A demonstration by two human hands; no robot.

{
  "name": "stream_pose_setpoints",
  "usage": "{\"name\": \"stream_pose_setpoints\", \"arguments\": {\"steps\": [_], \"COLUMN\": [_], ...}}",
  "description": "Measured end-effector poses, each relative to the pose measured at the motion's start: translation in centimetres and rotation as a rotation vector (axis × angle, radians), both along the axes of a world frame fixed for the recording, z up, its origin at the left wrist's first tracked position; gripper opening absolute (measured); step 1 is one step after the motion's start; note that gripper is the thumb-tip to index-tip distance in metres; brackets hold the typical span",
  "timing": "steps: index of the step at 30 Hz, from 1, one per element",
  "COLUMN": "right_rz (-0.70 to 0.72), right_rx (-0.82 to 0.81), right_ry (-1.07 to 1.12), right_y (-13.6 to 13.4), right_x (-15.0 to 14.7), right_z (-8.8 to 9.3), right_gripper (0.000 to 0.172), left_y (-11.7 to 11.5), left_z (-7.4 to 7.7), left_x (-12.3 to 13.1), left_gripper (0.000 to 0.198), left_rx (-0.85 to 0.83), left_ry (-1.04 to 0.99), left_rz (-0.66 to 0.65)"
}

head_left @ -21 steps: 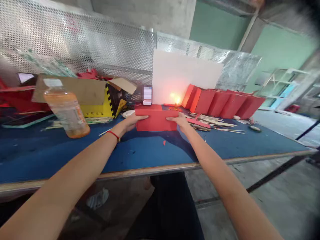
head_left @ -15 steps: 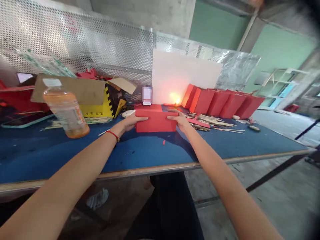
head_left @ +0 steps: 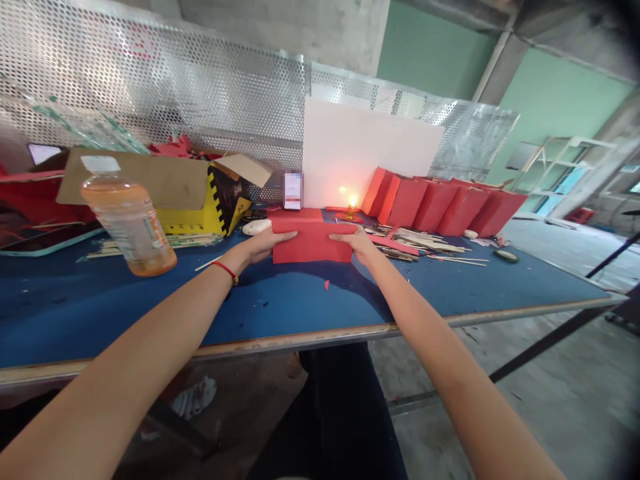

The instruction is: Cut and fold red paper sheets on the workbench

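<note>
Both hands grip a red paper piece (head_left: pixel 313 243) that looks like a folded box or panel, held upright over the blue table. My left hand (head_left: pixel 265 244) closes on its left edge, thumb on the near face; a red string bracelet is on that wrist. On the right edge my right hand (head_left: pixel 356 241) is closed the same way, its thumb also on the front. Fingers behind the paper are hidden. More red paper (head_left: pixel 295 215) lies just behind it. A white computer mouse (head_left: pixel 257 227) sits beside my left hand, and thin wooden sticks (head_left: pixel 425 241) lie right of my right hand.
A lit flame or small lamp (head_left: pixel 352 205) glows behind my right hand. Several red paper boxes (head_left: pixel 407 203) stand in a row at the back right. A drink bottle (head_left: pixel 131 223) and a yellow carton (head_left: pixel 193 213) are on the left. A phone (head_left: pixel 293 190) leans at the back.
The red piece's top has tipped or flattened slightly, so its front now reads as one plain face. My right thumb has shifted slightly left. Both hands keep their hold.
</note>
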State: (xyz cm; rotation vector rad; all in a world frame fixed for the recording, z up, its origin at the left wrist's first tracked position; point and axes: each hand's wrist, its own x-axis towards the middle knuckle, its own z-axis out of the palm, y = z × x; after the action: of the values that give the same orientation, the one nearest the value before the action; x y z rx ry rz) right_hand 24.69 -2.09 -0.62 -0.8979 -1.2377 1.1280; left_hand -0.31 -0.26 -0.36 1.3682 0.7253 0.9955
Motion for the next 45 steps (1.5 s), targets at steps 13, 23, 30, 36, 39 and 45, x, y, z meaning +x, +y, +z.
{"name": "stream_pose_setpoints", "arguments": {"steps": [13,23,30,36,39,45], "right_rz": [0.009,-0.002,0.020,0.021,0.050,0.014], "right_rx": [-0.036,-0.028,0.006,0.040,0.022,0.017], "right_ry": [0.011,-0.078,-0.183,-0.262,-0.312,-0.327], "right_y": [0.2,0.5,0.6,0.9,0.7,0.5], "right_x": [0.1,0.5,1.0,1.0,1.0,1.1], "right_z": [0.0,-0.4,-0.3,-0.2,0.0,0.3], "right_gripper": [0.045,0.047,0.032,0.027,0.030,0.027], "left_y": [-0.1,-0.5,0.4,1.5,1.9,2.3], "left_z": [-0.1,0.1,0.0,-0.2,-0.1,-0.1], "left_x": [0.0,0.3,0.2,-0.2,-0.6,-0.9], "left_gripper": [0.047,0.042,0.038,0.030,0.023,0.016], "left_rx": [-0.036,-0.080,-0.107,-0.184,-0.212,-0.225], "left_ry": [0.029,0.037,-0.046,-0.064,-0.074,-0.072], "left_rz": [0.046,0.095,0.206,0.255,0.299,0.328]}}
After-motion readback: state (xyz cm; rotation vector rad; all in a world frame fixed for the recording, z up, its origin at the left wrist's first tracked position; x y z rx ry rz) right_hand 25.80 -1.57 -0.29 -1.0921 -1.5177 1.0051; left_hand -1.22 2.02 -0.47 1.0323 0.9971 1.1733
